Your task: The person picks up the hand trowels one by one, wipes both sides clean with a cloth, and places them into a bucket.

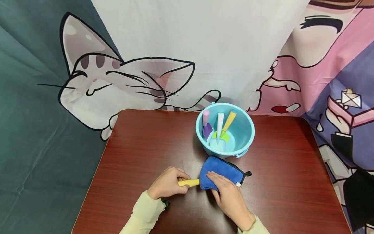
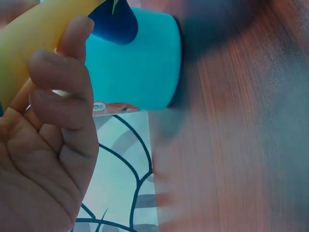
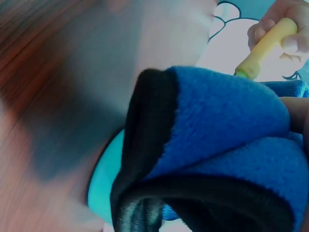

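My left hand (image 1: 168, 182) grips the yellow handle (image 1: 191, 183) of a small toy tool, fingers curled round it. Where that handle meets the cloth, a bit of green shows in the right wrist view (image 3: 247, 73). The tool's head is hidden inside a folded blue cloth (image 1: 223, 169) with black edging and a black loop at one corner. My right hand (image 1: 232, 200) holds this cloth round the head, fingers lying over it and thumb below. Both hands are above the table, just in front of a light-blue bucket (image 1: 246, 138).
Inside the bucket stand several toy tools: one with a pink handle (image 1: 205, 117) and purple head, one with a white handle (image 1: 220, 123), and one with a yellow handle (image 1: 230, 121). The brown wooden table (image 1: 140, 143) ends at a cartoon cat curtain (image 1: 181, 39).
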A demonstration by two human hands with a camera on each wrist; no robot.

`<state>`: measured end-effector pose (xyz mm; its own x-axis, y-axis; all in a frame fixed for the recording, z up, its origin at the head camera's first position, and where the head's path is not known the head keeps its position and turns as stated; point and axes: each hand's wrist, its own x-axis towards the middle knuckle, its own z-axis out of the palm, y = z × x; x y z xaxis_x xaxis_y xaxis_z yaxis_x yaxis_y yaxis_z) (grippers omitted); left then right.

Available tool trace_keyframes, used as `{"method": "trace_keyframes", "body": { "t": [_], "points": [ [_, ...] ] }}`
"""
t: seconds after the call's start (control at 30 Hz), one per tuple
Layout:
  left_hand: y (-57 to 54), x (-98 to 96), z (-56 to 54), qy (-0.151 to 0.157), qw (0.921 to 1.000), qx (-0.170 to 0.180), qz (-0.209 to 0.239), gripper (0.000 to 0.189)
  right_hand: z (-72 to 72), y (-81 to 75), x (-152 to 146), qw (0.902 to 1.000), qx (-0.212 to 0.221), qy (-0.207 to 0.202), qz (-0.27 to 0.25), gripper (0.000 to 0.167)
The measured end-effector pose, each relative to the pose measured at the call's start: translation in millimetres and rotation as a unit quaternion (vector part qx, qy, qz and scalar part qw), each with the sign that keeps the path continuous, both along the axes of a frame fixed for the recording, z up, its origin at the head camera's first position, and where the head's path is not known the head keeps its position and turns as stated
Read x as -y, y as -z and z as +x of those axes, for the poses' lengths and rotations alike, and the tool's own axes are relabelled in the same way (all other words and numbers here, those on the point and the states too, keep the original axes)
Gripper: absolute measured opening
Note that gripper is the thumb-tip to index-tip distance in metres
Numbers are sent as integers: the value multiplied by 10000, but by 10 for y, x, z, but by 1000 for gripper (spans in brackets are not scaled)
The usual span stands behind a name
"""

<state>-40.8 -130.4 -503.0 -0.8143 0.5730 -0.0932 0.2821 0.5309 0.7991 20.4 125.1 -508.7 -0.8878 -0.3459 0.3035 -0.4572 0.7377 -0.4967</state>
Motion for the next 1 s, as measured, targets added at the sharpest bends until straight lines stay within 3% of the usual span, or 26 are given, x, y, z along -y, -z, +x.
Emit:
{"method": "trace_keyframes", "body": {
  "t": [0.33, 0.67, 0.9, 1.0],
  "points": [
    [-17, 116, 4, -84, 9999, 90, 28, 20, -4, 42, -161, 9980, -551, 301, -118, 56],
    [-23, 224, -13, -29, 9999, 127, 70, 20, 32, -24, -376, 9872, -844, 1309, -342, 58],
    [-14, 241, -45, -60, 9997, -47, -253, 18, 59, -89, -410, 9856, -882, 1281, -668, 50],
    [14, 219, -49, -63, 9992, -65, -386, 17, 55, -113, -366, 9825, -1144, 1136, -929, 44]
  ]
}}
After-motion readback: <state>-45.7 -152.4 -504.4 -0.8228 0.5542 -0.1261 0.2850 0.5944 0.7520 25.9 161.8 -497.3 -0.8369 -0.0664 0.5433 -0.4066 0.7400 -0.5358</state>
